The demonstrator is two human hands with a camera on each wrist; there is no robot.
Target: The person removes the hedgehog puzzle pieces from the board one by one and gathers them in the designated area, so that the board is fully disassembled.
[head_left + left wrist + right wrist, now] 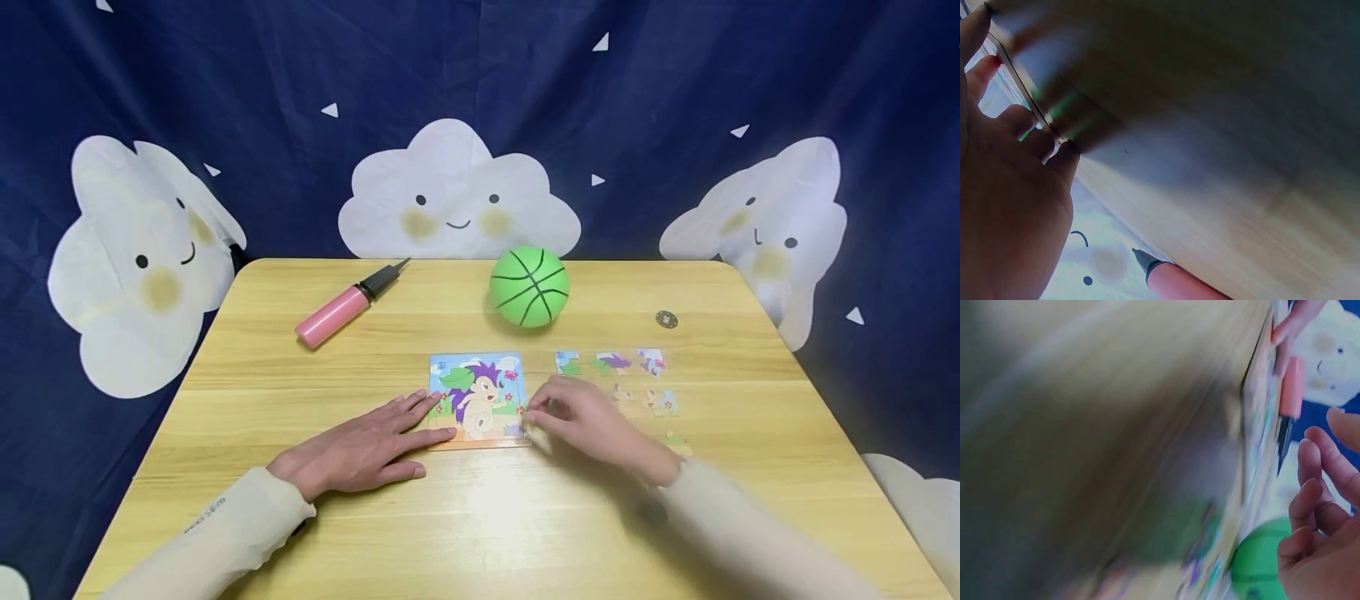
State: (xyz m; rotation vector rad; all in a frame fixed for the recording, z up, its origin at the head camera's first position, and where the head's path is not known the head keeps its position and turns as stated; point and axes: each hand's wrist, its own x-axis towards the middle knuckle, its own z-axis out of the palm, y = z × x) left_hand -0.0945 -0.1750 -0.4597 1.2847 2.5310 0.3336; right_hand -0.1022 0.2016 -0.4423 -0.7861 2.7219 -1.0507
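A flat hedgehog picture puzzle board (pixel 480 400) lies mid-table. My left hand (pixel 360 446) rests with fingers extended, its fingertips on the board's left edge; the left wrist view shows the same hand (pixel 1016 156) along that edge. By the board's right edge is my right hand (pixel 592 421), its fingers bent. In the right wrist view this hand (pixel 1329 519) has thumb and forefinger apart, with nothing visible between them. Several loose puzzle pieces (pixel 651 362) lie right of the board, some partly hidden by the right hand and forearm.
A green ball (pixel 529 287) with black lines sits behind the board. To its left lies a pink hand pump (pixel 333 317) with a black nozzle. A small dark disc (pixel 666 319) is at the back right. A blue cloud-patterned curtain (pixel 285 83) hangs behind the table (pixel 300 550).
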